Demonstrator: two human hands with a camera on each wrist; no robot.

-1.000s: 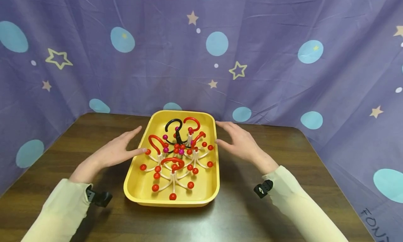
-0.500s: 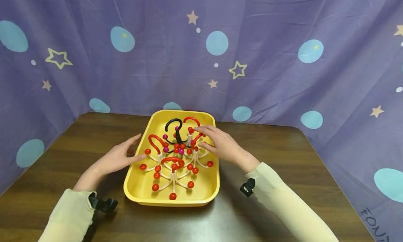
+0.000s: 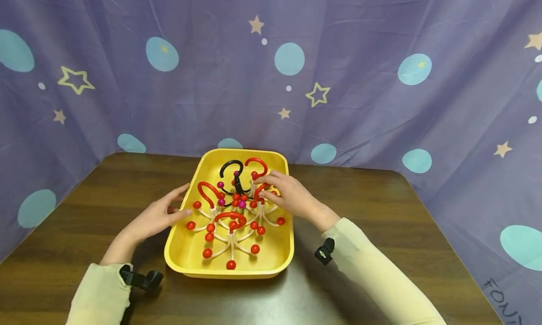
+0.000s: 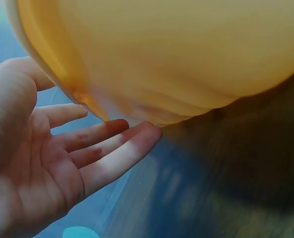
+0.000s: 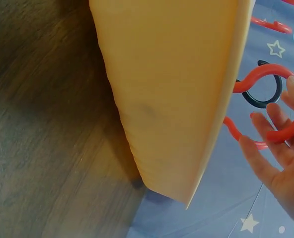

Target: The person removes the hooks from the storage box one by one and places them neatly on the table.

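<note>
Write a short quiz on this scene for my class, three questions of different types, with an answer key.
1. Multiple choice: how many red hooks does the head view show? A. two; B. four; C. seven.
2. True or false: the black hook is inside the yellow tray.
3. Short answer: which reaches in over the tray among the hooks, the left grip or the right grip?

Key: 1. B. 2. True. 3. The right grip.
</note>
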